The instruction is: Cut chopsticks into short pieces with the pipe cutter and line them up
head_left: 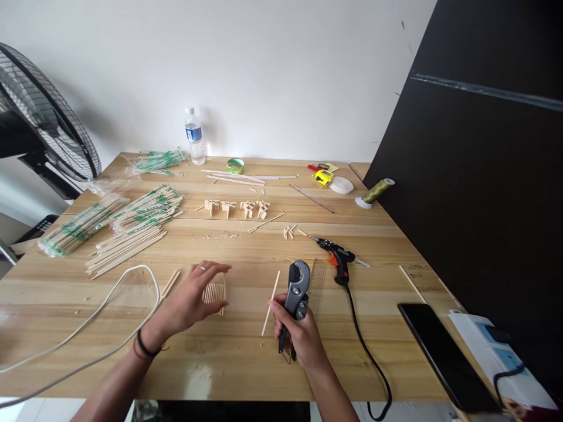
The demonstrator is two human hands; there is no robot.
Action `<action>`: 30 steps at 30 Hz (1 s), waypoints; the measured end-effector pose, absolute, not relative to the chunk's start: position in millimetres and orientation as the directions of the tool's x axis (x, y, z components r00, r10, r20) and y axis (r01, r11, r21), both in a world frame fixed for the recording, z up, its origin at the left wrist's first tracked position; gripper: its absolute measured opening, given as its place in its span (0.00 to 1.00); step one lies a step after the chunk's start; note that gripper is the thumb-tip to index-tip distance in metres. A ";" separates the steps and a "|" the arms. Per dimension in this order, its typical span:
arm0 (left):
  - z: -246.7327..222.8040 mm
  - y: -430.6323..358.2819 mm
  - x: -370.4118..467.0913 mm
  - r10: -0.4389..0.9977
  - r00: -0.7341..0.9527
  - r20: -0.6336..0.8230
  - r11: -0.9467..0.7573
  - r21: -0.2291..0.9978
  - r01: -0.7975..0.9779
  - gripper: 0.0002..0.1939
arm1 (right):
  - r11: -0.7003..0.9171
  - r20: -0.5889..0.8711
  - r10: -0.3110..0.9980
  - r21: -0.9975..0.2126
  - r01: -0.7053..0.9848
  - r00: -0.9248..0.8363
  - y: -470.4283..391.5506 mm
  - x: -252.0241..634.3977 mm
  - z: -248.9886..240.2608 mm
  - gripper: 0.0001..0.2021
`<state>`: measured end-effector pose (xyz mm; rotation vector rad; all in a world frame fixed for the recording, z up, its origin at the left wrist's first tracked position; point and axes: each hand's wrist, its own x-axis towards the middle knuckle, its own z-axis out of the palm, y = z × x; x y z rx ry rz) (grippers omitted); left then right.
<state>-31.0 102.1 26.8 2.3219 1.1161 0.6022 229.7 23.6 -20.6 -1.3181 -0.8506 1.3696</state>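
Note:
My left hand (191, 296) hovers with thumb and fingers spread around a small panel of short wooden sticks (213, 293) laid side by side; whether it touches them I cannot tell. In my right hand (305, 340) are grey and black hand cutters (296, 291), jaw end pointing away from me. A thin wooden stick (275, 286) is pinched at the thumb of that same hand, left of the cutters. Beside the cutters lies a clear ruler (317, 284), partly covered. Several short cut pieces (289, 232) lie farther back.
A glue gun (338, 255) with a black cord lies right of the ruler. Small stick assemblies (228, 207) stand mid-table. Bundled chopsticks (145, 211) and a white cable (152, 275) lie left. A phone (444, 351) and power strip (497, 351) lie right; a bottle (194, 138) stands behind.

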 end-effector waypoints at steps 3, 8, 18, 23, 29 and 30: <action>26.4 97.2 -65.0 0.844 0.510 0.167 -0.501 0.586 0.637 0.32 | -0.253 -0.273 0.958 -0.949 -0.186 0.087 23.5 231.0 -21.8 0.22; 14.3 87.5 -89.8 0.833 0.547 0.078 -0.482 0.588 0.650 0.35 | -0.249 -0.274 0.955 -0.948 -0.197 0.111 24.4 228.1 -17.8 0.20; 10.8 84.5 -85.3 0.823 0.562 0.089 -0.473 0.656 0.588 0.35 | -0.268 -0.298 0.942 -0.944 -0.191 0.152 25.4 223.4 -13.9 0.21; 6.2 83.3 -85.6 0.824 0.560 0.093 -0.463 0.680 0.569 0.36 | -0.246 -0.287 0.937 -0.947 -0.205 0.198 25.2 218.8 -10.7 0.21; 3.2 82.3 -82.3 0.828 0.554 0.082 -0.444 0.700 0.560 0.35 | -0.250 -0.296 0.935 -0.941 -0.230 0.196 25.1 218.4 -11.7 0.21; 3.3 82.3 -81.9 0.830 0.552 0.084 -0.443 0.700 0.560 0.35 | -0.252 -0.297 0.937 -0.940 -0.230 0.186 25.3 219.3 -13.2 0.21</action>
